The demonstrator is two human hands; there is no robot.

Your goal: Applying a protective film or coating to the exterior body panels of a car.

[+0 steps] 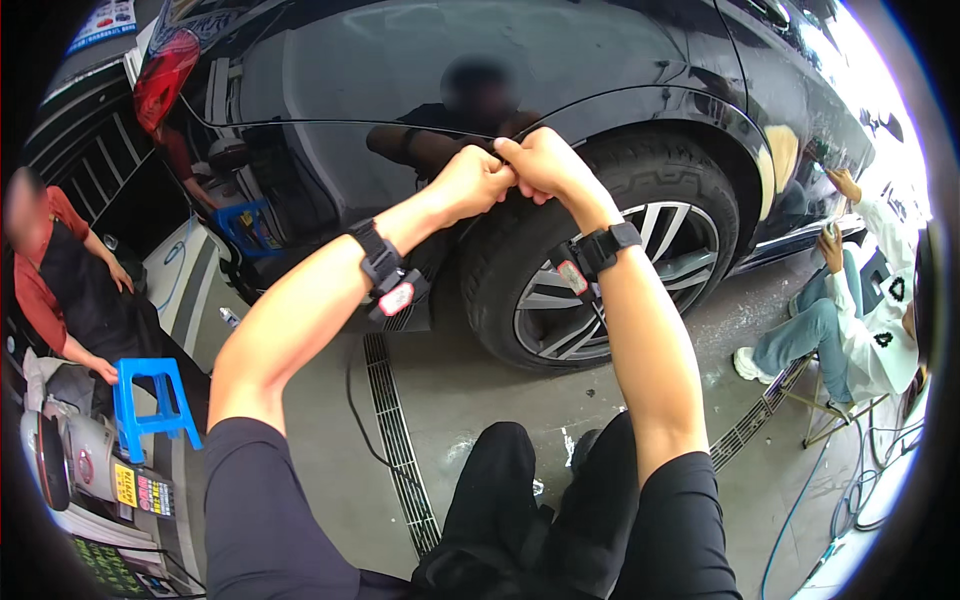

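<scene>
My left hand [474, 184] and my right hand [544, 166] meet at the rear edge of a black car's wheel arch [600, 114], where the bumper seam ends. Both have curled fingers, with the thumbs towards each other. Whatever lies between the fingertips is hidden. The glossy rear bumper [352, 165] is left of my hands, and the rear fender [585, 52] rises beyond them. Just below my right hand stands the rear tyre [495, 277] with its silver-and-black alloy wheel [667, 262]. Each wrist wears a black strap with a small device.
At the left, a seated person [82, 277] touches a blue plastic stool [146, 365] beside a parked scooter [90, 457]. Another person [862, 322] sits on a folding stool at the right, hands near the car's side. Floor drain grates [394, 435] and loose hoses [847, 495] cross the floor.
</scene>
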